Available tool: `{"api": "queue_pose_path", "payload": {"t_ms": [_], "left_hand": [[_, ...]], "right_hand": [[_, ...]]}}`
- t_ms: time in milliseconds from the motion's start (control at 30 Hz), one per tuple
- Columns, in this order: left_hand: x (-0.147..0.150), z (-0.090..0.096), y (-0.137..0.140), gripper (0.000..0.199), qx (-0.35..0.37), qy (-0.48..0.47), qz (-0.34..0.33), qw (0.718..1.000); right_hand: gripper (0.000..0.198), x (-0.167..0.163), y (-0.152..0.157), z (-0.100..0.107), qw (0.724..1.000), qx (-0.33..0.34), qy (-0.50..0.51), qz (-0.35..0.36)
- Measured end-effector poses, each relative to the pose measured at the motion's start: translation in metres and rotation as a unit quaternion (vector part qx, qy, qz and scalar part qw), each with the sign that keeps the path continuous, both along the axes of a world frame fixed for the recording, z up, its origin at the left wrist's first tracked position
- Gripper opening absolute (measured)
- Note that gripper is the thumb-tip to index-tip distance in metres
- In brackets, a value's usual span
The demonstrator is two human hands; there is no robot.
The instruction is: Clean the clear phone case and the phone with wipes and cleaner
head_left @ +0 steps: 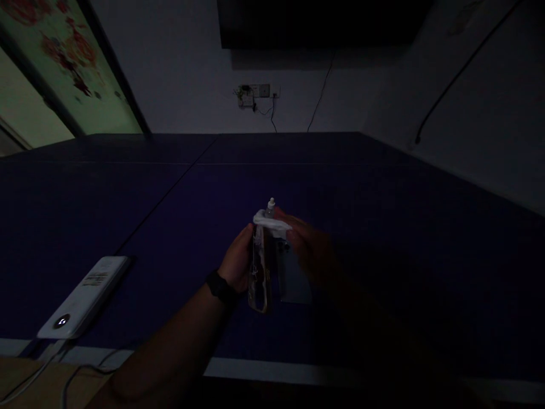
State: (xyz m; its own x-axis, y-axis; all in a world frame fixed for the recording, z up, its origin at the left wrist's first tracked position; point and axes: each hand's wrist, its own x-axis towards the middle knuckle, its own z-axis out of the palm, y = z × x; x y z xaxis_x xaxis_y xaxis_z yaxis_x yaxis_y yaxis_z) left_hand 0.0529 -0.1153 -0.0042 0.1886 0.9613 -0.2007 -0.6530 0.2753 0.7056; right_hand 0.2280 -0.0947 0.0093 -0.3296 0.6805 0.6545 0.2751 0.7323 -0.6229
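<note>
My left hand (237,258), with a dark watch on the wrist, grips a clear phone case (264,284) with a patterned back, held on edge above the dark blue table. In my right hand (309,244) is a white cloth or tissue (272,223), its near end against the top of the case. Just behind the cloth stands a small bottle (271,205) with a white cap, its lower part hidden. A pale phone (294,278) with camera lenses at its top lies under my right hand. Dim light hides the finer details.
A white power bank (85,295) with a lit display lies at the left, cables (53,352) running off its near end. The table (170,227) reaches back to a wall with sockets (258,94) and a dark screen (319,23).
</note>
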Motion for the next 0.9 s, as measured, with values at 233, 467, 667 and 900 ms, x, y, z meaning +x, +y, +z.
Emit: {"api": "queue_pose_path", "payload": {"t_ms": [233,467,667,900], "left_hand": [[0.006,-0.021,0.005,0.024,-0.019,-0.036,-0.022,0.999],[0.005,-0.024,0.003,0.026,-0.040,-0.046,-0.012,0.998],[0.008,-0.007,-0.005,0.033,-0.004,0.004,-0.048,0.999],[0.011,-0.008,-0.006,0.026,-0.001,-0.057,-0.023,0.998]], "right_hand": [[0.043,-0.012,-0.001,-0.014,0.981,0.133,-0.090,0.107],[0.045,-0.005,0.004,-0.014,0.969,0.185,-0.120,0.112],[0.049,0.005,0.010,-0.012,0.977,0.164,-0.135,0.023],[0.042,-0.006,-0.013,-0.005,0.979,0.188,-0.072,0.024]]}}
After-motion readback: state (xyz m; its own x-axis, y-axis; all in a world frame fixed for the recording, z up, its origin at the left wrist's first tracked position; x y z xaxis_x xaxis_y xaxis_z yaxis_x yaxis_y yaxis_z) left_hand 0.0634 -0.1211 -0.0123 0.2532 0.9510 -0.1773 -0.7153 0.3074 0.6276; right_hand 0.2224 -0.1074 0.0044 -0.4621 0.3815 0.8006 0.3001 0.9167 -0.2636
